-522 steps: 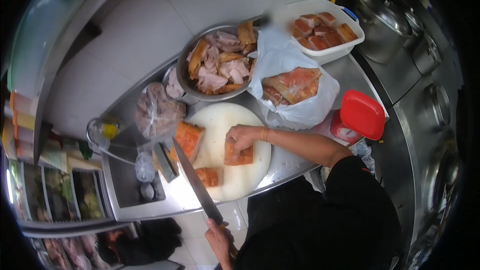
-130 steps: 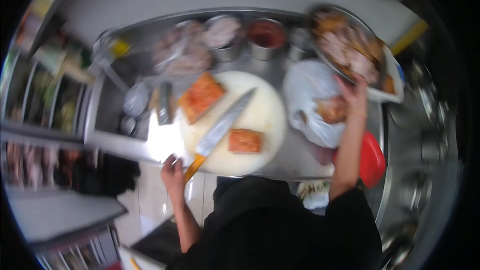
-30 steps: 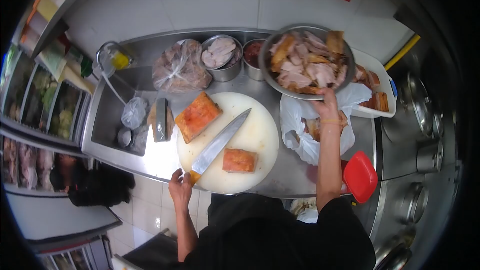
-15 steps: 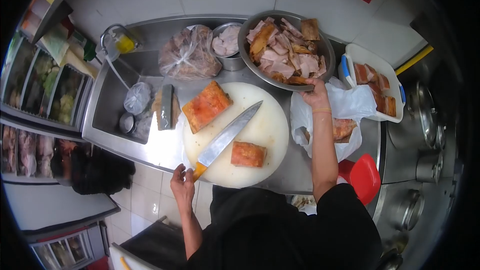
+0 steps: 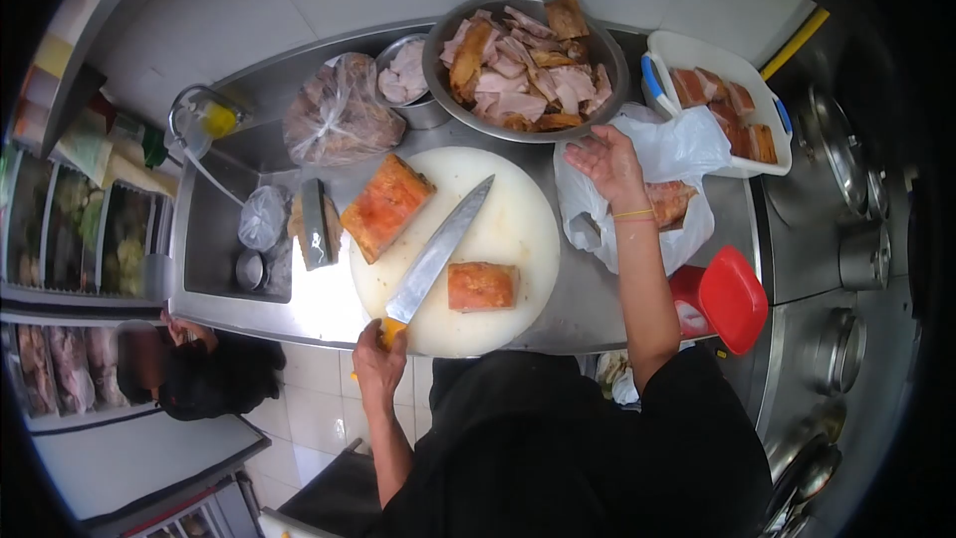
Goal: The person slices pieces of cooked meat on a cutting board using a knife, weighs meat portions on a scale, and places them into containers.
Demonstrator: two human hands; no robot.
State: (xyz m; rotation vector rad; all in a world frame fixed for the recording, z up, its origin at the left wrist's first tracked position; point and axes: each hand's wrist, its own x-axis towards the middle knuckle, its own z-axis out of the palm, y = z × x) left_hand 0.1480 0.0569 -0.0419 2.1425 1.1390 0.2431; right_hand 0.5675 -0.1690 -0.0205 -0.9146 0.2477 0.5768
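My left hand [image 5: 379, 359] is wrapped round the yellow handle of a large knife [image 5: 435, 257], at the near edge of a round white cutting board [image 5: 498, 184]. The blade lies across the board between two pieces of orange-skinned roast pork: a larger block [image 5: 386, 207] and a smaller block [image 5: 482, 286]. Held apart from everything, my right hand [image 5: 609, 165] is open and palm up, just below the rim of a steel bowl [image 5: 435, 92] heaped with cut meat. Under that hand spreads a white plastic bag [image 5: 687, 144] with another pork piece [image 5: 669, 204] inside.
A knotted bag of meat [image 5: 339, 115] and a sharpening stone [image 5: 314, 224] lie near the sink [image 5: 214, 229]. At right stand a white tub [image 5: 669, 50] of pork pieces and a red container [image 5: 734, 301]. Another person [image 5: 214, 379] is at lower left by the display fridge.
My right hand has let go of the bowl's rim and opened. My left hand has closed round the knife handle. The view has shifted, and the other person shows more fully.
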